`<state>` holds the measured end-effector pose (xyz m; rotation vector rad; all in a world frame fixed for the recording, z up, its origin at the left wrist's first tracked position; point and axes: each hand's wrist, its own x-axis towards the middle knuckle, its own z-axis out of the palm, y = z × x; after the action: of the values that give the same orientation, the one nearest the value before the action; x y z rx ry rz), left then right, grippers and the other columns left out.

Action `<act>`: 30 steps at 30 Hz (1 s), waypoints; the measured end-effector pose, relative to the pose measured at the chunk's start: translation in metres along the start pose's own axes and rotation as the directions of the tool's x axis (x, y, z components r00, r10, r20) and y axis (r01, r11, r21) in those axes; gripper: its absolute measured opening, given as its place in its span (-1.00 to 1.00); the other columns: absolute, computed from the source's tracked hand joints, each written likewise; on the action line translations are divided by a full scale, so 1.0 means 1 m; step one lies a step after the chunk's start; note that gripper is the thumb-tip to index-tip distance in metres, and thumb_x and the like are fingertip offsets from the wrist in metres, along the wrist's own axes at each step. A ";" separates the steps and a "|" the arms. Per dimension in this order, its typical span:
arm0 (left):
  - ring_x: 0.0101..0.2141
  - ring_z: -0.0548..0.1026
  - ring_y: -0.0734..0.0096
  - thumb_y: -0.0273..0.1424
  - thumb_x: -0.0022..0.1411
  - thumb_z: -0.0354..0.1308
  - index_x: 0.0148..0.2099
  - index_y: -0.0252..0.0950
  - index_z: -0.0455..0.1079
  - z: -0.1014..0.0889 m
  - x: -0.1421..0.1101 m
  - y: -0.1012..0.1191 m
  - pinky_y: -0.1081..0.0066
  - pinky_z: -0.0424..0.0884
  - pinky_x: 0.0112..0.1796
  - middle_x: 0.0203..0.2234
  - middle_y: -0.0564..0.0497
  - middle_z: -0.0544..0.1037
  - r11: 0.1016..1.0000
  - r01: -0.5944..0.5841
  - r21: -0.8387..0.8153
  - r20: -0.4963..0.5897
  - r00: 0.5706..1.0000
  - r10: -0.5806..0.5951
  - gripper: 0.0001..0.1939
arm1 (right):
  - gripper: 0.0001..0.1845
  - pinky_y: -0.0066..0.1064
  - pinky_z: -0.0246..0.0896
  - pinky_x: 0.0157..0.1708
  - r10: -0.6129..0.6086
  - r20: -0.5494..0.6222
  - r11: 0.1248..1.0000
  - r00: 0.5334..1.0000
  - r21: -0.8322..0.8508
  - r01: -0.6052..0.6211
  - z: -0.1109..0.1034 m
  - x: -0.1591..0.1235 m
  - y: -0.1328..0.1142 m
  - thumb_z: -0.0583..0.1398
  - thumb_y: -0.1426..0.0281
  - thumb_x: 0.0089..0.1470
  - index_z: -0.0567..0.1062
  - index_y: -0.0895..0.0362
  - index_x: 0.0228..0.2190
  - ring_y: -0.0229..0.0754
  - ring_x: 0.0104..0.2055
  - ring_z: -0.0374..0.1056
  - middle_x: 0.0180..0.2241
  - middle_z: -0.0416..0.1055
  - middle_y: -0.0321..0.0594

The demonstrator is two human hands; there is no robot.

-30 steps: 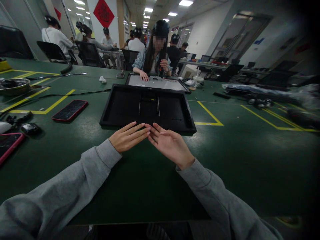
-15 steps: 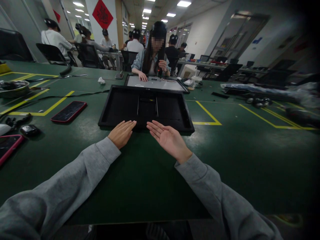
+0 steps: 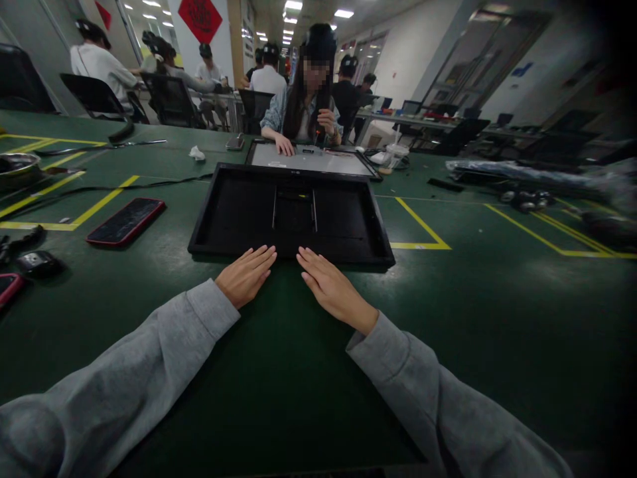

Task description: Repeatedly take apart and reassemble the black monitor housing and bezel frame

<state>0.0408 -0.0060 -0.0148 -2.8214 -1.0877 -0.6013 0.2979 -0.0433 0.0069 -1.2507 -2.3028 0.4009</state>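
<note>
- Both hands are down flat on the green table (image 3: 279,372), right at the near edge of a big black tray (image 3: 233,216) that looks like the back shell of a monitor.
- Left hand (image 3: 245,274): palm down, fingers straight and close together, gripping nothing. The fingertips come right up to the tray's near rim; can't tell for sure if they actually touch it.
- Right hand (image 3: 329,289): same deal, palm down, fingers stretched out and slightly fanned, holding nothing, tips just at the rim.
- The two hands sit side by side with a small gap between them, about at the middle of the tray's near side. Grey sleeves on both arms.
- The tray lies flat in the middle of the table, open side up, with two thin upright bars in its center.
- Beyond the tray's far edge there's a flat grey panel (image 3: 308,159), and a person (image 3: 306,109) sits at the far edge of the table with one hand on it.
- Toward the left edge of the table: a phone with a red case (image 3: 125,222), screen up, well apart from the tray.
- Yellow tape lines (image 3: 421,229) run across the table right of the tray.
</note>
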 end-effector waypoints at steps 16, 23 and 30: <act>0.13 0.47 0.13 -0.45 0.37 -0.13 0.16 -0.45 0.44 -0.012 0.018 0.013 0.07 0.36 0.17 0.13 -0.22 0.49 0.993 0.019 0.115 -0.009 1.000 -0.018 -0.55 | -0.45 -0.05 -0.02 0.38 -0.002 0.006 0.978 1.000 -0.207 0.003 0.001 0.003 -0.007 -0.02 0.33 0.32 0.28 0.17 0.28 -0.10 0.40 0.04 0.34 0.15 -0.10; 0.13 0.46 0.09 -0.41 0.36 -0.13 0.17 -0.46 0.43 -0.019 0.021 0.012 -0.04 0.21 0.23 0.16 -0.24 0.46 0.992 0.049 0.113 0.093 0.994 -0.059 -0.52 | -0.51 0.00 -0.06 0.37 0.021 -0.026 0.931 0.999 -0.365 -0.029 0.001 0.011 -0.019 0.03 0.37 0.29 0.41 0.19 0.18 -0.07 0.32 0.20 0.26 0.29 -0.06; 0.28 0.27 0.11 -0.32 0.38 -0.08 0.27 -0.12 0.35 -0.003 -0.008 -0.005 -0.28 -0.14 0.27 0.26 -0.06 0.36 0.993 0.120 0.000 -0.058 0.991 -0.120 -0.54 | -0.50 0.09 -0.15 0.37 0.002 -0.036 0.946 0.999 -0.325 -0.013 0.005 0.006 -0.006 0.07 0.31 0.30 0.35 0.09 0.23 -0.07 0.36 0.12 0.31 0.22 -0.13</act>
<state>0.0311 -0.0080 -0.0159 -2.7319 -1.2536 -0.6854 0.2880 -0.0421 0.0073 -1.4060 -2.4017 -0.0031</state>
